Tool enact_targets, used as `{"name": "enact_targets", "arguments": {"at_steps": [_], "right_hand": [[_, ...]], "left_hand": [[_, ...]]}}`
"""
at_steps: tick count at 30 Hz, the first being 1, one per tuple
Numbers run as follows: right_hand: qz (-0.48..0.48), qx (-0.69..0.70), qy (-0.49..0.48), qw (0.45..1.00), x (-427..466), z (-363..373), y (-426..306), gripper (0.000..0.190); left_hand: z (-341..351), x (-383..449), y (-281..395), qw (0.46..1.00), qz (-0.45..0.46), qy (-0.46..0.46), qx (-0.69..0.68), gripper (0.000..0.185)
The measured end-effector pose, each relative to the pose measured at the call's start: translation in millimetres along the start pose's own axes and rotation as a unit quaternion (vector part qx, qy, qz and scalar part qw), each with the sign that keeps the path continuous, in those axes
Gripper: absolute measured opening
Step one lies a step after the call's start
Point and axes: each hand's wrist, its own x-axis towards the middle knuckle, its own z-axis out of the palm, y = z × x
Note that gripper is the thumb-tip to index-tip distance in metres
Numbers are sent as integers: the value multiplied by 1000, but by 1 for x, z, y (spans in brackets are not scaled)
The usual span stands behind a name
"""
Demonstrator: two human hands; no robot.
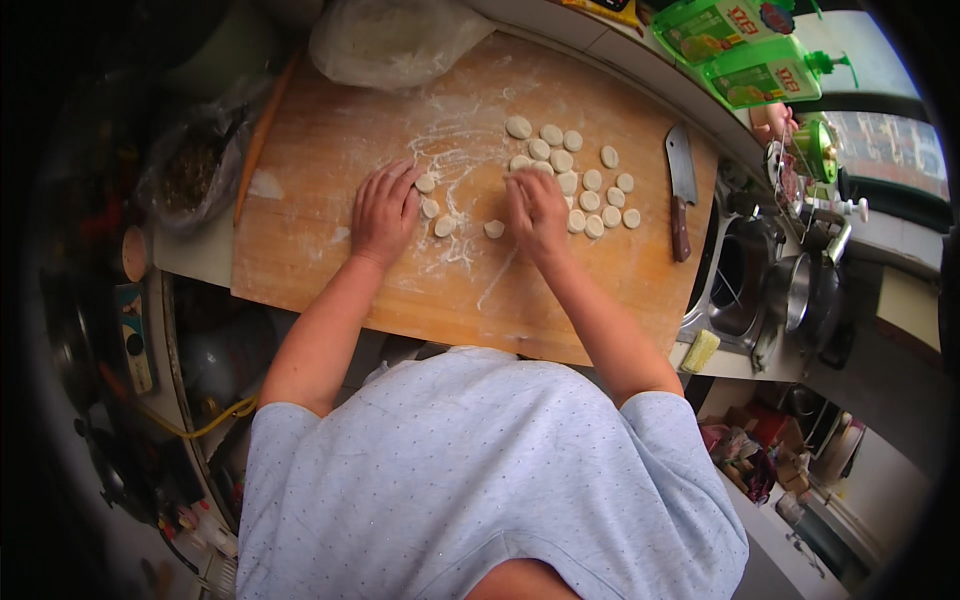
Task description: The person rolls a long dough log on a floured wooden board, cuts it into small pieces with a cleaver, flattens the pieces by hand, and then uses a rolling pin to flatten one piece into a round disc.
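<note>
A floured wooden board lies before me. My left hand rests on it, fingers slightly spread, beside three small dough discs, the topmost dough disc touching or nearly touching its fingers. My right hand is over the board with its fingers bent down, at the left edge of a cluster of several dough discs; whether something is under its fingers is hidden. A single dough piece lies between the hands, nearer the right one. Loose flour is smeared around the middle.
A cleaver lies at the board's right side, beside a metal sink. A rolling pin lies along the left edge, near a plastic bag of chopped filling. Another plastic bag sits at the far edge. Green pump bottles stand beyond.
</note>
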Motion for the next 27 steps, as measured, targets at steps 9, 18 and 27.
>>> {"name": "enact_targets", "arguments": {"at_steps": [9,18,27], "right_hand": [[-101,-204,-153,962,13,46,1,54],[-48,-181,-150,971,23,41,-2,55],[-53,-249,-175,951,11,31,1,56]], "left_hand": [[3,0,-2,1000,6,14,4,37],[3,0,-1,1000,-1,12,16,36],[6,-2,-5,999,10,25,19,34]]}}
